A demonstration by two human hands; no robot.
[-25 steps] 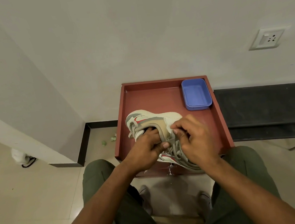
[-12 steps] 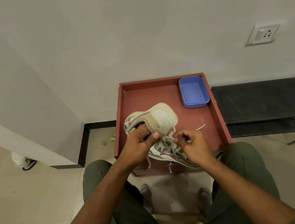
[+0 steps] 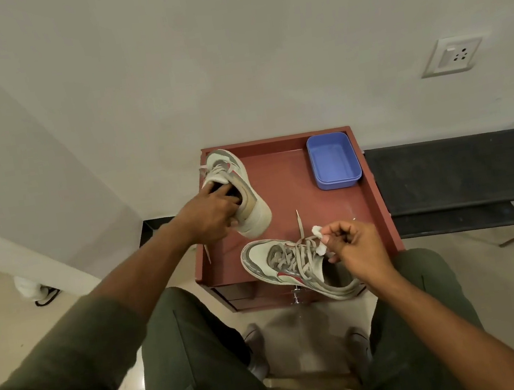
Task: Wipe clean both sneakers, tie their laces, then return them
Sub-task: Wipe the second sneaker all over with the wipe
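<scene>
White wipe [image 3: 318, 239] now pinched in your right hand [image 3: 354, 252]; your left hand [image 3: 210, 214], gripping one sneaker [image 3: 239, 194], has lifted it off the other sneaker [image 3: 295, 267]. Wiping seems next.

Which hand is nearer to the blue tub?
The right hand. It is in front of the blue tub, above the near sneaker, pinching a white wad. The left hand grips the far sneaker across the tray.

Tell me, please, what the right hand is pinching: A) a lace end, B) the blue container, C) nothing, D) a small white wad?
D: the right hand pinches a small white wad just above the near sneaker, apart from the blue container.
</scene>
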